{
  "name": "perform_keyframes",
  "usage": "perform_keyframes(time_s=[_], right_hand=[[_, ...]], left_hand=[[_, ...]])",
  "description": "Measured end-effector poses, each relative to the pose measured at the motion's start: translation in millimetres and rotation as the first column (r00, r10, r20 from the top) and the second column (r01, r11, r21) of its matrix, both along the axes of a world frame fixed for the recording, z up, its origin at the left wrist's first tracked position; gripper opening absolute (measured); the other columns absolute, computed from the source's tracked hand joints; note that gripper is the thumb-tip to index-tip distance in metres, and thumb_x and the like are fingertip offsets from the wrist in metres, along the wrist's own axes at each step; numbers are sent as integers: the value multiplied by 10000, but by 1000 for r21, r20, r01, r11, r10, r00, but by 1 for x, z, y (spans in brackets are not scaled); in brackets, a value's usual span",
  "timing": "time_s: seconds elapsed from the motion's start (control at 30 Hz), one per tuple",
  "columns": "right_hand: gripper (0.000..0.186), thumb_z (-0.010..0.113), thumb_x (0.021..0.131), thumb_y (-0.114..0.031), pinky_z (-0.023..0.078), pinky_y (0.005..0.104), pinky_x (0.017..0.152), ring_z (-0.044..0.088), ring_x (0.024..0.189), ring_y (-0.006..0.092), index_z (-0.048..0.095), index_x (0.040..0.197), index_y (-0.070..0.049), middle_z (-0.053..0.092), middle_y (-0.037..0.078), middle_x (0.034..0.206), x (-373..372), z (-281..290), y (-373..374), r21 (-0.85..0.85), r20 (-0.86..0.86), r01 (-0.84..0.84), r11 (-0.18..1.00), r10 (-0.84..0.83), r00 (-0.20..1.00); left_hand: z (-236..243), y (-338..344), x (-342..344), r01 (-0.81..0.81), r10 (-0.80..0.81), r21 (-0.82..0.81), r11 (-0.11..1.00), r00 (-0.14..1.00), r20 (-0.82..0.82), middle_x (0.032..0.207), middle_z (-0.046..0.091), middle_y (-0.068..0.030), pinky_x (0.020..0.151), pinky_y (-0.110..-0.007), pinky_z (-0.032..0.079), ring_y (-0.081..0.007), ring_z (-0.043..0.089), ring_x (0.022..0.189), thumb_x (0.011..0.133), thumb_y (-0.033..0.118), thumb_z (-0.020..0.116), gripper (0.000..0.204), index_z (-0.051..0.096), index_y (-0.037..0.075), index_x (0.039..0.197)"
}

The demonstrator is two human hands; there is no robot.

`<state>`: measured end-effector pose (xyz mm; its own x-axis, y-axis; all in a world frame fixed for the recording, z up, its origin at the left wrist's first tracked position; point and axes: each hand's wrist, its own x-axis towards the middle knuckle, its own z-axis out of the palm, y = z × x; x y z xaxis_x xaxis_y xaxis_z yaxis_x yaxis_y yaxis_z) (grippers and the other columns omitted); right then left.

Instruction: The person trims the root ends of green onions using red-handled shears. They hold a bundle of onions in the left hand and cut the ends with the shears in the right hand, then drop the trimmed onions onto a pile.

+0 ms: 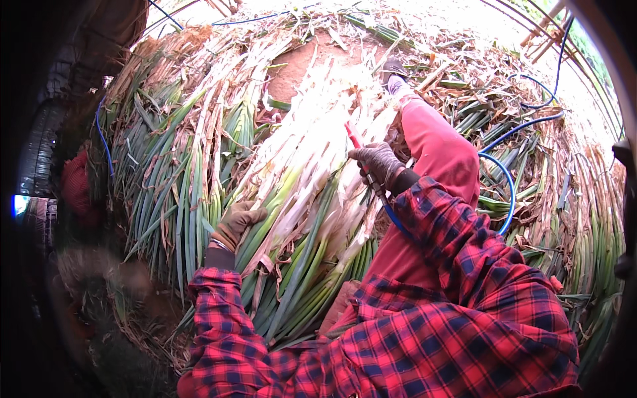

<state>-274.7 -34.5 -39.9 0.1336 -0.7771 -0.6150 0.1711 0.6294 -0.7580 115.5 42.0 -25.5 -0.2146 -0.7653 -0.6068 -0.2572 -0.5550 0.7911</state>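
My gloved left hand (pixel 240 224) is closed on green onion stalks (pixel 279 205), with long green leaves running toward me and pale, brightly lit shanks toward the back. My gloved right hand (pixel 378 162) grips a red spray gun (pixel 353 136) with a metal fitting and a blue hose (pixel 391 215) trailing toward my lap. The gun's tip is above the pale part of the onions, a little right of the middle. My red-trousered leg (pixel 434 139) stretches out just to the right of the onions.
Piled onions with dry leaves lie at the left (pixel 159 146) and right (pixel 584 239). Bare reddish soil (pixel 295 66) shows at the back. More blue hose (pixel 508 186) loops along the right. A red sack or cloth (pixel 76 179) sits at the far left, with curved poles (pixel 544 33) at the upper right.
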Motion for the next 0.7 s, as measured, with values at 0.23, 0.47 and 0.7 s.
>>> perform_keyframes(time_s=[0.23, 0.47, 0.7], right_hand=[[271, 799, 808, -198, 430, 364, 396, 530, 458, 198, 614, 844, -3, 549, 65, 624, -6, 0, 0, -14, -5, -41, 999, 41, 999], [257, 802, 802, -179, 441, 380, 392, 541, 454, 220, 619, 835, -1, 551, 73, 617, -12, -17, -26, -26, -82, -4, 1000, 2, 997], [255, 781, 838, -220, 455, 347, 407, 513, 451, 184, 604, 824, -38, 544, 54, 620, -11, -18, -40, 43, -117, 106, 993, -100, 988]], left_hand=[[7, 7, -25, 72, -1, -163, 984, 917, 399, 1087, 716, -166, 871, -286, 529, -184, 673, 958, 732, 307, 879, 786, 571, -162, 1281], [39, 17, -56, -19, 58, -140, 990, 957, 285, 1150, 688, -162, 870, -271, 527, -166, 653, 972, 730, 181, 861, 710, 569, -164, 1277], [23, 13, -51, 29, 20, -157, 987, 954, 300, 1121, 694, -133, 872, -274, 524, -157, 653, 954, 737, 201, 854, 713, 565, -150, 1286]])
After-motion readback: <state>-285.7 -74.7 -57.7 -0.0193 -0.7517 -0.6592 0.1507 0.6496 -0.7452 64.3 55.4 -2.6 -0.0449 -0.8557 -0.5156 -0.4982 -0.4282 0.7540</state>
